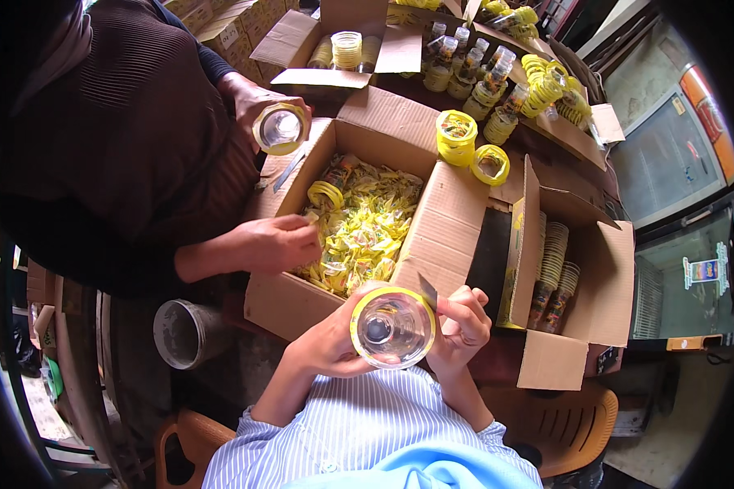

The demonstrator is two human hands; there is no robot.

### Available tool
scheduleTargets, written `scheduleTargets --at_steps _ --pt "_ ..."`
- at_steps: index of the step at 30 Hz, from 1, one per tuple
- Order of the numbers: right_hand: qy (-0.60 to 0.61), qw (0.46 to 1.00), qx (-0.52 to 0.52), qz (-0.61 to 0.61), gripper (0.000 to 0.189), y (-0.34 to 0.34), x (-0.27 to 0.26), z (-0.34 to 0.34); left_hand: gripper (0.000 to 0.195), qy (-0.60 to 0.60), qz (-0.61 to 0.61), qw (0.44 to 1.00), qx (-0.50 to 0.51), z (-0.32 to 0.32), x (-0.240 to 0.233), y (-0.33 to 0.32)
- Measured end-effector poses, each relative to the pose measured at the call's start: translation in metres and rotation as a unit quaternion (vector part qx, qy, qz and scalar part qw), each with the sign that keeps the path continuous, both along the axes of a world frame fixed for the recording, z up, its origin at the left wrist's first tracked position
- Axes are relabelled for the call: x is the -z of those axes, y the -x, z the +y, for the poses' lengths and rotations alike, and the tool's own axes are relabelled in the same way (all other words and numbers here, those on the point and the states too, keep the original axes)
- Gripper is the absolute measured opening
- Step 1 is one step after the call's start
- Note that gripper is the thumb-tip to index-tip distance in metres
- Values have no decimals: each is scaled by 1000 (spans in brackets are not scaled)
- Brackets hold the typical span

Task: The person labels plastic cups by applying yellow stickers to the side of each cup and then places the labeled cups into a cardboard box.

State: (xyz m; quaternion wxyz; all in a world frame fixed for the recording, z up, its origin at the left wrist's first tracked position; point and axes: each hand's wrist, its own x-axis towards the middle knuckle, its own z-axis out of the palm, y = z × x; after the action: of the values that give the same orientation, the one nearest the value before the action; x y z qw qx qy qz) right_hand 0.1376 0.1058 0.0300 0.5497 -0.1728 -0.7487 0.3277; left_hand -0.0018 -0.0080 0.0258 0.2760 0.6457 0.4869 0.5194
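My left hand (336, 342) is wrapped around a clear plastic cup (394, 327) with a yellow rim, its mouth facing up towards me. At the right side of that rim, my right hand (463, 324) pinches a thin dark blade (428, 291) between thumb and fingers. Just beyond both hands lies an open cardboard box (443, 227) holding many torn yellow plastic scraps (367, 238) and some yellow rings (326, 194). A co-worker at the left holds another clear cup (280, 128) over the box's far left corner, with the other hand (281, 243) above the scraps.
A second open box (605, 287) at right holds stacked cups (553, 257). Yellow ring stacks (457, 137) stand at the box's far right corner, with many cups (495, 76) behind. A blade (289, 171) rests on the left flap. A bucket (180, 333) stands at left; orange plastic chairs (556, 422) are near me.
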Motion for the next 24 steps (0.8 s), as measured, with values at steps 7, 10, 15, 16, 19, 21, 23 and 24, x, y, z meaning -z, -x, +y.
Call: scheduleTargets --at_steps 7,10,15,16,19,21,23,24 --pt "150 985 49 -64 17 1 11 3 78 -25 -28 999 -37 5 -2 -3" --pt "188 964 21 -190 23 -2 36 21 80 -70 -14 995 -64 8 0 -5" --pt "227 910 -42 -345 33 -19 80 30 77 -80 -15 992 -96 8 1 -4" --pt "257 896 -58 -357 40 -24 83 33 77 -80 -14 992 -98 8 0 -3" --pt "150 901 -48 -405 48 -31 82 37 77 -80 10 991 -105 8 -5 -2" --pt "111 889 -53 -442 51 -32 75 37 77 -71 26 991 -109 8 -7 -1" --pt "-46 864 0 -501 49 -34 74 34 78 -68 23 992 -108 8 -7 -3" --pt "-46 865 -1 -499 49 -34 70 33 79 -64 21 992 -110 8 -8 -3"
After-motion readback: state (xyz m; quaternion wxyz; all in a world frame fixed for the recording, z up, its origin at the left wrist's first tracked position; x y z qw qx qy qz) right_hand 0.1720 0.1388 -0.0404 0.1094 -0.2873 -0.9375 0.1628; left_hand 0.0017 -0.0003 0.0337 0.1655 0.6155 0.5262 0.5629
